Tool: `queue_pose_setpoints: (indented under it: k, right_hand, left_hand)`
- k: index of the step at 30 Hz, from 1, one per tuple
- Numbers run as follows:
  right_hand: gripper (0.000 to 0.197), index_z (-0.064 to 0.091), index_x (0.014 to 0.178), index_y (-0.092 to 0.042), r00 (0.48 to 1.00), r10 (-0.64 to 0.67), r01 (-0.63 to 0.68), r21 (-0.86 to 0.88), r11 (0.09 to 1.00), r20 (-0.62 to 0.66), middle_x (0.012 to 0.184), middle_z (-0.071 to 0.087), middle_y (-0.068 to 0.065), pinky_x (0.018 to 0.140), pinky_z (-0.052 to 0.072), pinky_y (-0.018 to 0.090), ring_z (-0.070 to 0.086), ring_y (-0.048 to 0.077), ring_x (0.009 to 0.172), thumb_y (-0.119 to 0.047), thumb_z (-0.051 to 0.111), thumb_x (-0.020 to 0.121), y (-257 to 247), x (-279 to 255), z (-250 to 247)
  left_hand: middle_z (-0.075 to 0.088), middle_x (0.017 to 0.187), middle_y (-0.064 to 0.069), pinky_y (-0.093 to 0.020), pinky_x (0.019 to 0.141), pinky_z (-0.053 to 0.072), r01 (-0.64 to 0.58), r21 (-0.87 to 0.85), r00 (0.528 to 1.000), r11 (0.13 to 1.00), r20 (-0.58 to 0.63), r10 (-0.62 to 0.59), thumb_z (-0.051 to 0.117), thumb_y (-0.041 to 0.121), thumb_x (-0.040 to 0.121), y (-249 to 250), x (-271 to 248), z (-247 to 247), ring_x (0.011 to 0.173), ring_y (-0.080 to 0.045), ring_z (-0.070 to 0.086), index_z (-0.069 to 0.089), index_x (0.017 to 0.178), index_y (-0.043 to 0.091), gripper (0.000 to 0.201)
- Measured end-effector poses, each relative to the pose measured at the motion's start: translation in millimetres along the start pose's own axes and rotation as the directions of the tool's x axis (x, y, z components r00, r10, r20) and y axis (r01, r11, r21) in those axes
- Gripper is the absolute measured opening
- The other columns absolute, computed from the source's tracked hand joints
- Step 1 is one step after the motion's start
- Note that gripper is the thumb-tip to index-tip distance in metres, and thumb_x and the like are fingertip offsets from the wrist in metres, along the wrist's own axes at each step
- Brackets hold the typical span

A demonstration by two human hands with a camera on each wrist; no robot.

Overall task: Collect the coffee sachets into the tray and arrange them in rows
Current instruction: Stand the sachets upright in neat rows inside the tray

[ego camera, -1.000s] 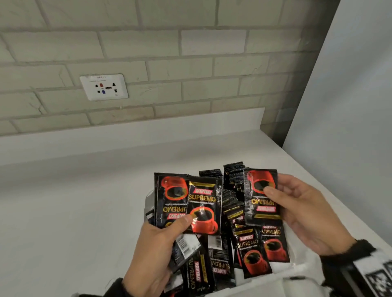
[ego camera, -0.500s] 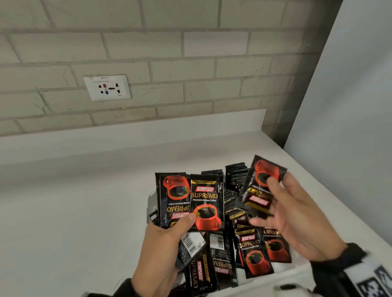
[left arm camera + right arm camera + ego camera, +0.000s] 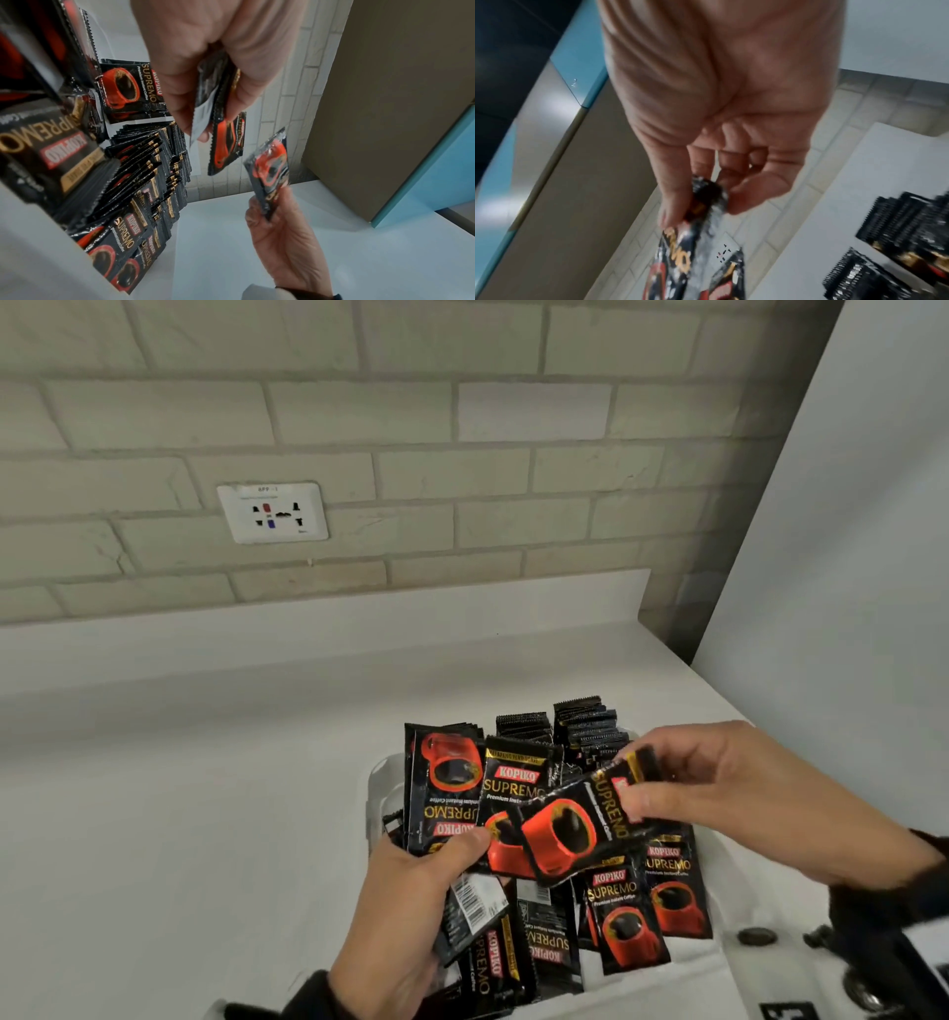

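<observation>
Over the white tray (image 3: 377, 783) my left hand (image 3: 462, 852) grips a fanned stack of black Kopiko coffee sachets (image 3: 452, 778), thumb on the front. My right hand (image 3: 634, 778) pinches one sachet (image 3: 565, 834) by its end, tilted and overlapping the front of that stack. Several sachets stand on edge in rows (image 3: 585, 726) at the tray's far side, and others lie loose and flat (image 3: 631, 922) nearer me. In the left wrist view the left hand (image 3: 203, 121) holds its stack (image 3: 226, 134) above the rows (image 3: 154, 162). The blurred right wrist view shows the right hand (image 3: 700, 211) pinching its sachet (image 3: 675, 255).
The tray sits on a white counter (image 3: 179, 814) near its right edge. A brick wall with a white power socket (image 3: 272, 511) runs behind. A tall grey panel (image 3: 847, 557) stands close on the right.
My right hand has turned its single sachet over and carried it left and down, from beside the stack onto the front of it. The left hand has kept its grip and barely moved.
</observation>
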State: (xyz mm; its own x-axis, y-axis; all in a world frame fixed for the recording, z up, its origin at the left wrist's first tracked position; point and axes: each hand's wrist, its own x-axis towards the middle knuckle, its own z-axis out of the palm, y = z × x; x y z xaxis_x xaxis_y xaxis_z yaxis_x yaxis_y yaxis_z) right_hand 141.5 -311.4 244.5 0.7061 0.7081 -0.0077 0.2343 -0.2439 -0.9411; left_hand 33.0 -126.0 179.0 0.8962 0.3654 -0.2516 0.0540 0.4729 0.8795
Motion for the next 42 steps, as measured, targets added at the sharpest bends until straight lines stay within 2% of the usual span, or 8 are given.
queue_pose_setpoints:
  k: [6, 11, 15, 19, 22, 27, 34, 42]
  right_hand:
    - [0.022, 0.068, 0.072, -0.016, 0.980, 0.085, -0.005, -0.405, 0.914, 0.180, 0.061, 0.062, -0.004, 0.056, 0.040, 0.022, 0.052, 0.004, 0.056, -0.038, 0.074, 0.071, -30, 16, 11]
    - [0.033, 0.055, 0.067, -0.026, 0.999, 0.049, -0.009, -0.830, 0.558, 0.021, 0.076, 0.053, -0.010, 0.060, 0.035, 0.023, 0.045, 0.004, 0.067, -0.056, 0.070, 0.065, -42, 32, 27]
    - [0.030, 0.052, 0.063, -0.025, 0.994, 0.103, -0.057, -0.625, 0.779, 0.037, 0.073, 0.062, -0.016, 0.057, 0.040, 0.018, 0.050, 0.000, 0.062, -0.041, 0.078, 0.064, -34, 38, 28]
    - [0.027, 0.056, 0.081, -0.023, 0.992, 0.112, -0.087, -0.329, 0.940, 0.056, 0.054, 0.058, -0.013, 0.051, 0.036, 0.009, 0.046, -0.005, 0.044, -0.017, 0.079, 0.068, -22, 42, 28]
    - [0.038, 0.059, 0.103, -0.030, 0.989, 0.107, -0.070, -0.310, 0.948, 0.103, 0.072, 0.065, -0.003, 0.062, 0.041, 0.010, 0.053, -0.003, 0.055, -0.017, 0.076, 0.072, -17, 44, 26]
    - [0.011, 0.065, 0.078, -0.025, 0.998, 0.027, -0.003, -0.396, 0.918, 0.057, 0.078, 0.069, -0.004, 0.067, 0.044, 0.017, 0.055, -0.003, 0.060, -0.018, 0.073, 0.076, -26, 59, 21]
    - [0.015, 0.057, 0.094, -0.026, 0.992, 0.030, 0.073, -0.766, 0.639, 0.120, 0.084, 0.049, -0.013, 0.072, 0.037, 0.022, 0.049, 0.007, 0.079, -0.030, 0.066, 0.083, -15, 103, 49]
    - [0.021, 0.054, 0.111, -0.016, 0.960, 0.041, 0.250, -0.918, 0.309, 0.275, 0.092, 0.053, 0.004, 0.064, 0.033, 0.027, 0.051, 0.023, 0.080, -0.020, 0.054, 0.091, 3, 127, 91]
  left_hand:
    - [0.073, 0.074, -0.015, -0.029, 0.046, 0.053, 0.035, 0.036, 0.998, 0.999, 0.047, -0.037, 0.059, -0.011, 0.076, 2, -1, 3, 0.060, -0.027, 0.070, 0.064, 0.090, 0.005, 0.022]
    - [0.073, 0.083, -0.018, -0.032, 0.055, 0.055, 0.023, 0.088, 0.990, 0.996, 0.138, -0.035, 0.068, -0.009, 0.066, 5, -3, 2, 0.071, -0.030, 0.071, 0.066, 0.094, 0.004, 0.031]
    - [0.072, 0.084, -0.021, -0.036, 0.055, 0.058, 0.026, 0.018, 0.985, 1.000, 0.167, -0.029, 0.068, -0.004, 0.055, 7, -4, -1, 0.069, -0.032, 0.070, 0.072, 0.081, 0.005, 0.028]
    - [0.072, 0.089, -0.020, -0.036, 0.056, 0.058, 0.047, -0.006, 0.986, 0.999, 0.158, -0.046, 0.063, 0.002, 0.059, 3, -4, -3, 0.075, -0.033, 0.071, 0.064, 0.100, 0.006, 0.041]
    - [0.072, 0.086, -0.019, -0.031, 0.052, 0.056, 0.043, -0.016, 0.993, 0.999, 0.114, -0.040, 0.063, 0.007, 0.061, 4, -3, -9, 0.070, -0.029, 0.071, 0.067, 0.099, 0.003, 0.038]
    - [0.072, 0.078, -0.013, -0.032, 0.060, 0.058, -0.067, -0.099, 0.998, 0.993, -0.018, 0.066, 0.071, 0.020, 0.063, 26, 3, -40, 0.061, -0.020, 0.068, 0.075, 0.086, 0.006, 0.027]
    - [0.074, 0.084, 0.004, -0.030, 0.064, 0.057, -0.255, -0.193, 0.957, 0.948, -0.193, 0.218, 0.047, 0.004, 0.088, 58, 3, -62, 0.067, -0.009, 0.070, 0.062, 0.100, 0.012, 0.021]
    - [0.075, 0.087, 0.000, -0.034, 0.065, 0.057, -0.206, -0.190, 0.963, 0.960, -0.215, 0.165, 0.055, 0.009, 0.072, 51, 1, -65, 0.067, -0.012, 0.071, 0.063, 0.100, 0.011, 0.030]
